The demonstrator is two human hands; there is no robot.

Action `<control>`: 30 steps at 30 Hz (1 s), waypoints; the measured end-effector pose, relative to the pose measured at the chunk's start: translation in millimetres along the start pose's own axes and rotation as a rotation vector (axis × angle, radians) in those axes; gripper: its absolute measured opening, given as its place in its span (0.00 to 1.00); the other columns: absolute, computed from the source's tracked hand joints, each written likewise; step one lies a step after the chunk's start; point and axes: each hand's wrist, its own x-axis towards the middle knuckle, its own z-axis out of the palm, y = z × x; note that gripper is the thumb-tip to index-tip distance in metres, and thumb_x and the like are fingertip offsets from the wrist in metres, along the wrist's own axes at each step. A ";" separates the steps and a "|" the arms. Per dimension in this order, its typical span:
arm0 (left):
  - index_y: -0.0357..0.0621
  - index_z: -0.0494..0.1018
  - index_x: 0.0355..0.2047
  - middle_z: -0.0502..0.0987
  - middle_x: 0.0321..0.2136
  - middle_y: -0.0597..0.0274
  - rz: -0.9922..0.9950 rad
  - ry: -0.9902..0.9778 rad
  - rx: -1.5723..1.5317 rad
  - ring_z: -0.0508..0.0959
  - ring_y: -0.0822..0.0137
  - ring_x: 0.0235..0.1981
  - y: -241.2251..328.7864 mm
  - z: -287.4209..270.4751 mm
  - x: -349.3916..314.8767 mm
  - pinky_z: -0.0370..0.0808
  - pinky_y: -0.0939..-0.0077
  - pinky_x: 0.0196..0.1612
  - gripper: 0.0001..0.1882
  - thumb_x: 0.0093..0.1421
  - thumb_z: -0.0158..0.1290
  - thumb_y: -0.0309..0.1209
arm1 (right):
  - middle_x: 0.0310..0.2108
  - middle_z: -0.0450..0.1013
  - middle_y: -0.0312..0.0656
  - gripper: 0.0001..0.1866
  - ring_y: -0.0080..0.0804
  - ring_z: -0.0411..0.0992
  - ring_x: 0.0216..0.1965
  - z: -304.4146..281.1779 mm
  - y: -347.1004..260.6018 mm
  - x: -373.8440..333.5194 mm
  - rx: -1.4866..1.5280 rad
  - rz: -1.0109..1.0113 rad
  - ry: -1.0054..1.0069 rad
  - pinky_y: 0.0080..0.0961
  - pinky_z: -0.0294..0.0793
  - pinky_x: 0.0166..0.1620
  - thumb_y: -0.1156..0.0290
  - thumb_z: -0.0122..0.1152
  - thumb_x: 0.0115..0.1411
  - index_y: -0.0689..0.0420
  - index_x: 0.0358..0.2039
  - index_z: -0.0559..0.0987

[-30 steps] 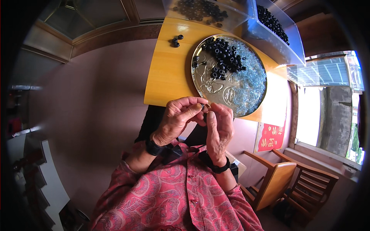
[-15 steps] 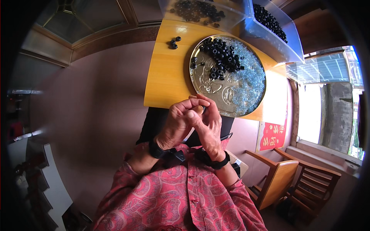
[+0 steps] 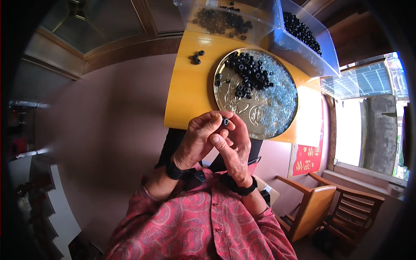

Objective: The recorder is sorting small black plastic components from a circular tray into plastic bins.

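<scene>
Between the thumb and fingers of my left hand (image 3: 196,136) is a small black ring-shaped cap (image 3: 225,122), its pale-rimmed hole facing up. My right hand (image 3: 236,149) is cupped against the left, thumb bent inward and fingers curled; whatever it may hold is hidden. Both hands are just in front of a round metal tray (image 3: 225,97) with an embossed pattern. On the tray lie a heap of similar black caps (image 3: 253,71) and, along its right side, a spread of tiny clear bluish pieces (image 3: 281,104).
The tray stands on a yellow wooden table (image 3: 186,95). A few black caps (image 3: 196,60) lie loose at its far left. Behind are a clear bin (image 3: 260,32) and a bluish bin (image 3: 303,60), both holding black caps. Wooden chairs (image 3: 312,212) stand at the right, near a window.
The black cap, mostly covered by fingers before, now shows its hole. My left thumb has moved up beside it, and my right thumb has drawn slightly down. The table sits slightly lower in view.
</scene>
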 end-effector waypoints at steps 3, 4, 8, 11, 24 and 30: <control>0.36 0.75 0.44 0.77 0.29 0.61 -0.027 0.172 0.077 0.72 0.78 0.24 10.2 -2.3 11.6 0.73 0.82 0.29 0.15 0.67 0.49 0.36 | 0.53 0.67 0.49 0.34 0.37 0.72 0.50 -8.5 9.7 3.0 -0.033 -0.107 0.008 0.29 0.72 0.53 0.73 0.66 0.57 0.63 0.61 0.60; 0.37 0.75 0.42 0.77 0.27 0.62 -0.030 0.193 0.111 0.73 0.78 0.23 17.5 -2.9 20.2 0.77 0.80 0.28 0.15 0.66 0.51 0.38 | 0.52 0.68 0.48 0.31 0.36 0.73 0.49 -11.1 10.1 5.0 -0.064 -0.115 0.017 0.29 0.72 0.52 0.73 0.65 0.58 0.63 0.59 0.62; 0.37 0.76 0.39 0.76 0.23 0.64 0.017 0.223 0.229 0.75 0.77 0.20 57.1 7.1 70.8 0.80 0.78 0.25 0.17 0.64 0.54 0.41 | 0.46 0.72 0.44 0.22 0.30 0.75 0.44 -22.3 9.7 4.3 -0.200 -0.137 0.058 0.24 0.74 0.47 0.74 0.62 0.60 0.63 0.54 0.68; 0.38 0.76 0.38 0.77 0.24 0.63 0.146 0.160 0.301 0.76 0.77 0.23 91.5 17.7 119.2 0.80 0.78 0.27 0.16 0.64 0.54 0.41 | 0.45 0.73 0.44 0.21 0.27 0.74 0.43 -25.6 9.5 1.4 -0.205 -0.132 0.089 0.23 0.74 0.46 0.74 0.61 0.61 0.62 0.53 0.69; 0.35 0.75 0.38 0.80 0.31 0.54 0.303 -0.005 0.382 0.80 0.68 0.30 122.9 5.5 194.3 0.83 0.69 0.41 0.10 0.62 0.55 0.31 | 0.39 0.74 0.43 0.17 0.30 0.75 0.40 -38.3 21.1 5.4 -0.380 -0.307 0.189 0.25 0.74 0.46 0.79 0.61 0.57 0.63 0.48 0.73; 0.35 0.77 0.39 0.78 0.27 0.65 0.132 0.147 0.959 0.74 0.81 0.19 61.0 3.7 117.2 0.75 0.87 0.24 0.09 0.61 0.55 0.28 | 0.37 0.74 0.43 0.10 0.28 0.76 0.34 -43.7 23.7 11.3 -0.503 -0.365 0.178 0.23 0.75 0.38 0.81 0.60 0.58 0.62 0.41 0.75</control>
